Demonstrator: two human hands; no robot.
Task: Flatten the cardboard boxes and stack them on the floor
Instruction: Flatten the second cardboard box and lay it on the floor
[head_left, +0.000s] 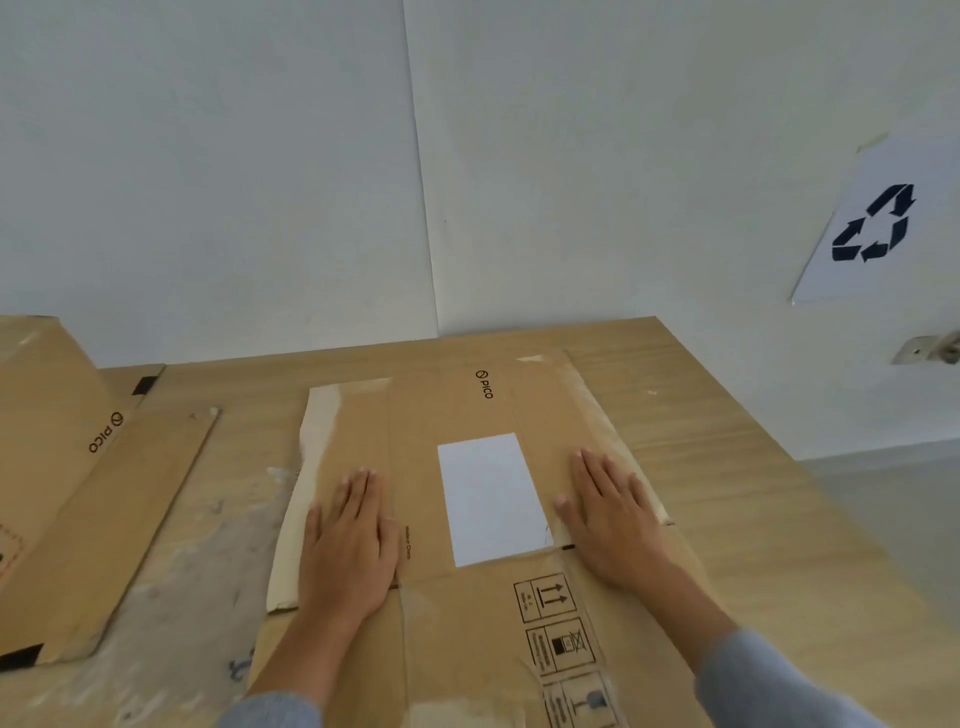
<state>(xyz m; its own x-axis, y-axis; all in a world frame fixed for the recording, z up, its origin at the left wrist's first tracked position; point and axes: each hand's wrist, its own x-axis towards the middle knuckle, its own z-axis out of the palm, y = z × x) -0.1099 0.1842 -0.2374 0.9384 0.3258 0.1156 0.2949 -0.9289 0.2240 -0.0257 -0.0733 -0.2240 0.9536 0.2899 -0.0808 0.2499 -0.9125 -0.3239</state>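
A flattened brown cardboard box (447, 410) marked PICO lies flat in front of me, with a white label (491, 499) in its middle and handling symbols near its front. My left hand (350, 540) presses flat on it left of the label, fingers straight. My right hand (613, 514) presses flat to the right of the label, fingers spread. Both palms lie on the cardboard. A second PICO box (78, 467) lies at the left, partly raised at its far end.
Large cardboard sheets (727, 441) cover the floor under the boxes, up to the white wall (260, 182). A paper with a recycling symbol (878, 223) hangs on the wall at the right. Grey floor (893, 514) shows at the right edge.
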